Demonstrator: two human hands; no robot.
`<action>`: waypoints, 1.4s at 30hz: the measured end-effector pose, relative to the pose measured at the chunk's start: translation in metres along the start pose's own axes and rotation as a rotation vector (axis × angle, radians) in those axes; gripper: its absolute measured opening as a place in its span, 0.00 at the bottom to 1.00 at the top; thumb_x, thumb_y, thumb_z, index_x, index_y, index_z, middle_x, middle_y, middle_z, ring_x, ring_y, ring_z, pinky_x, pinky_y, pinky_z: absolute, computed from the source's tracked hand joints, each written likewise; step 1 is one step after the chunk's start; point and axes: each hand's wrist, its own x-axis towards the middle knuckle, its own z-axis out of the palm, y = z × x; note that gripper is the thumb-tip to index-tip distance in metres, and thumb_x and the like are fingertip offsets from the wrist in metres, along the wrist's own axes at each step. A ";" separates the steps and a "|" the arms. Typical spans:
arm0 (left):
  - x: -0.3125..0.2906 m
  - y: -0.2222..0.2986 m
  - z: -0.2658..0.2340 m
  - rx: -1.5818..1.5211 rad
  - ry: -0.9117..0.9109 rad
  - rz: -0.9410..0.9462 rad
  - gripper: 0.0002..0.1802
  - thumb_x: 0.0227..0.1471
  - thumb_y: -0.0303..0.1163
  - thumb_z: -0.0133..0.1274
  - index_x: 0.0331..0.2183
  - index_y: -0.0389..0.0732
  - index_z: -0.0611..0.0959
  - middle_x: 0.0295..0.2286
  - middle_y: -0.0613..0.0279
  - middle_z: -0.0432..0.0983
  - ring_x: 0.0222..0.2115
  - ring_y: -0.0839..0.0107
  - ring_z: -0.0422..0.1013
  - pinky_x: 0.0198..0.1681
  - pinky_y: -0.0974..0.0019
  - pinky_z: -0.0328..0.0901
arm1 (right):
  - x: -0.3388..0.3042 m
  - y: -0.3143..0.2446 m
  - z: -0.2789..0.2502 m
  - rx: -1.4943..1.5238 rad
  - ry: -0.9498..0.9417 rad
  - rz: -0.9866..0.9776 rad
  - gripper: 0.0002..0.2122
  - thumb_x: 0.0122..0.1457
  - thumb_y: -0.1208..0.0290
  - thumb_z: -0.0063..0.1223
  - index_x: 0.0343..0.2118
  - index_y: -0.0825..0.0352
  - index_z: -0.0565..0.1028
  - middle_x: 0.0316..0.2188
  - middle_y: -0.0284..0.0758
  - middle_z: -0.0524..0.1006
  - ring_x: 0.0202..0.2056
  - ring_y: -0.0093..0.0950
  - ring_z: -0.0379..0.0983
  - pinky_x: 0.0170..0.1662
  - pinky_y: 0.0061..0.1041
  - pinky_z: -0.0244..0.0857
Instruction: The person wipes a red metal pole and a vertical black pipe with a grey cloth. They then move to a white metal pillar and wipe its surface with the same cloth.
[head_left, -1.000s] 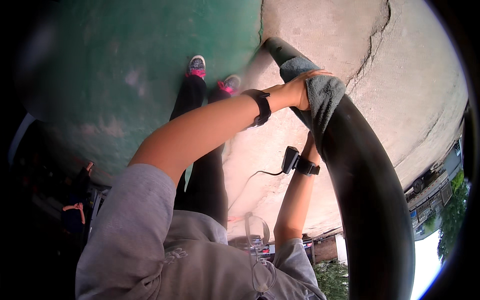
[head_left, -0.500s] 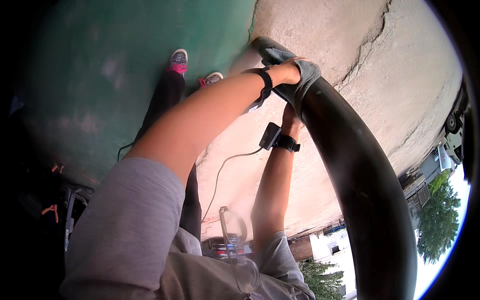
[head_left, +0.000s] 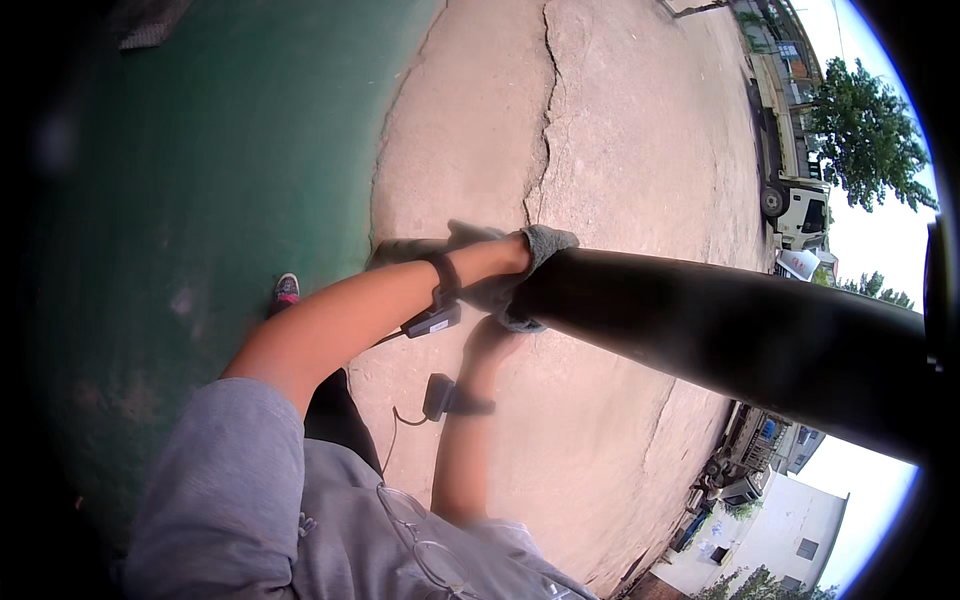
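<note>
A thick, dark, round pole [head_left: 700, 312] stretches from the middle of the view to the right rim. Around its far part a grey cloth [head_left: 547, 243] is wrapped. My left hand [head_left: 508, 257] is closed over the top of the cloth, pressing it to the pole, with its fingertips hidden. Under the pole, my right hand [head_left: 492, 343] is closed against the cloth's lower fold; it is slightly blurred and its fingers are partly covered. Both wrists wear black straps with small dark boxes.
Cracked pale concrete [head_left: 620, 150] lies beneath the pole, bordered by a green floor [head_left: 230, 150] on the left. A white truck [head_left: 800, 215], trees and a white building [head_left: 790, 530] stand at the right. Eyeglasses [head_left: 420, 540] hang at my shirt front.
My view has turned, so the pole now runs nearly level instead of steeply downward. Both hands stay at the cloth and appear lower and further left in the picture.
</note>
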 end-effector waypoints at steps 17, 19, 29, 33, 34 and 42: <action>0.046 0.285 -0.114 -0.197 0.085 0.505 0.19 0.52 0.23 0.41 0.47 0.35 0.67 0.45 0.61 0.66 0.46 0.71 0.62 0.51 0.69 0.57 | 0.146 -0.177 -0.055 0.537 -0.190 -0.554 0.30 0.62 0.52 0.23 0.56 0.76 0.51 0.57 0.43 0.54 0.58 0.32 0.47 0.60 0.27 0.38; 0.023 0.336 -0.122 -0.159 0.154 0.556 0.19 0.52 0.24 0.41 0.47 0.35 0.67 0.45 0.61 0.66 0.46 0.71 0.62 0.51 0.69 0.57 | 0.132 -0.280 -0.093 0.513 -0.118 -0.802 0.28 0.62 0.52 0.27 0.54 0.75 0.55 0.53 0.43 0.61 0.54 0.31 0.55 0.56 0.24 0.45; 0.054 0.425 -0.156 0.212 0.444 0.623 0.20 0.52 0.29 0.39 0.48 0.36 0.66 0.46 0.60 0.66 0.46 0.70 0.62 0.51 0.68 0.57 | 0.190 -0.499 -0.170 0.281 -0.096 -1.180 0.25 0.62 0.57 0.29 0.56 0.73 0.53 0.54 0.47 0.59 0.55 0.35 0.55 0.56 0.30 0.49; 0.078 0.408 -0.173 0.280 0.524 0.574 0.21 0.52 0.32 0.38 0.48 0.37 0.66 0.46 0.60 0.65 0.47 0.69 0.62 0.51 0.67 0.57 | 0.219 -0.508 -0.156 0.241 -0.134 -1.148 0.26 0.62 0.57 0.29 0.55 0.73 0.54 0.54 0.47 0.59 0.55 0.35 0.55 0.57 0.29 0.48; 0.083 0.404 -0.174 0.310 0.544 0.566 0.21 0.52 0.32 0.38 0.48 0.37 0.66 0.46 0.60 0.65 0.47 0.69 0.62 0.51 0.67 0.57 | 0.225 -0.509 -0.154 0.231 -0.134 -1.141 0.26 0.62 0.56 0.29 0.55 0.73 0.54 0.54 0.47 0.59 0.55 0.35 0.55 0.57 0.29 0.48; 0.089 0.351 -0.195 0.386 0.655 0.514 0.23 0.53 0.37 0.36 0.49 0.38 0.66 0.47 0.60 0.65 0.47 0.68 0.61 0.52 0.66 0.56 | 0.242 -0.474 -0.122 0.261 -0.183 -1.096 0.26 0.62 0.55 0.28 0.55 0.74 0.55 0.54 0.47 0.59 0.55 0.35 0.54 0.57 0.29 0.47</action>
